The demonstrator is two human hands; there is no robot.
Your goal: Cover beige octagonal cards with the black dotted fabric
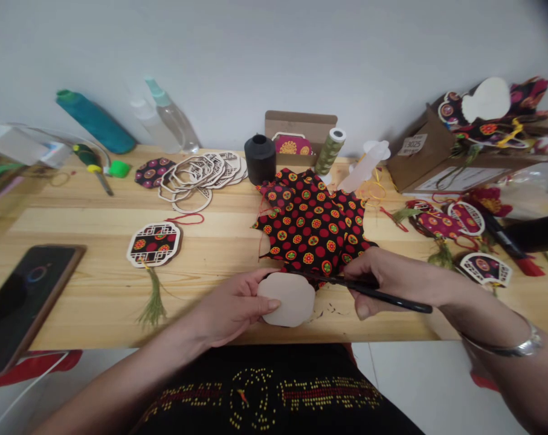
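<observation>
A pale scalloped card point(289, 300) is pinched in my left hand point(237, 303), thumb on top, near the table's front edge. Dark cloth shows along the card's upper edge. My right hand point(377, 279) grips black-handled scissors point(391, 296), whose blades point left along the card's top edge, at the lower border of a black cloth with red and orange flower patterns point(310, 226). How far the blades are apart is hard to see. Small dark scraps lie just right of the card. A finished-looking ornament with a green tassel point(154, 244) lies to the left.
A phone point(26, 302) lies at the left. Behind are wooden frames point(196, 175), a black thread cone point(260, 160), a green spool point(330, 151) and bottles point(176, 118). A cardboard box point(419, 154) stands at the back right, with tasselled ornaments point(446, 220) before it.
</observation>
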